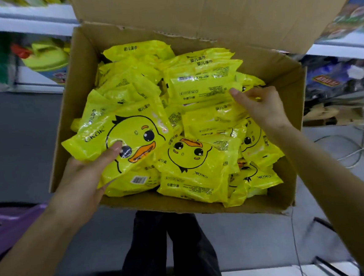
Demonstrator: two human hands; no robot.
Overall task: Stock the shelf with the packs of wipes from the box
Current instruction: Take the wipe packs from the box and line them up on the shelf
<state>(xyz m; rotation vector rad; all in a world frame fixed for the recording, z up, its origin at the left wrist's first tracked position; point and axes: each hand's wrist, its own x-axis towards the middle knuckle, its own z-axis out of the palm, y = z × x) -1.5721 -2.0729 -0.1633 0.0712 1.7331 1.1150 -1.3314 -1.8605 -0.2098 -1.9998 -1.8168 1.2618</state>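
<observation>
A brown cardboard box [79, 80], flaps open, holds a heap of shiny yellow plastic wipe packs [187, 159]. At its 8 o'clock the left hand [85, 179] grips a duck-faced pack [130, 135], thumb on top. At 3 o'clock the right hand [259, 106] pinches a label-side-up pack [203, 85] between thumb and curled fingers.

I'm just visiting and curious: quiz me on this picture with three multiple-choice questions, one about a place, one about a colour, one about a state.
1. The duck pack in the left hand is: A at the box's far right corner; B over its near left part; C wholly outside it.
2. The packs are: A yellow; B blue; C red.
3. The box's top flap is: A taped shut; B torn off; C folded open.
B, it lies there; A, every wrapper is yellow; C, the flap stands upright.
</observation>
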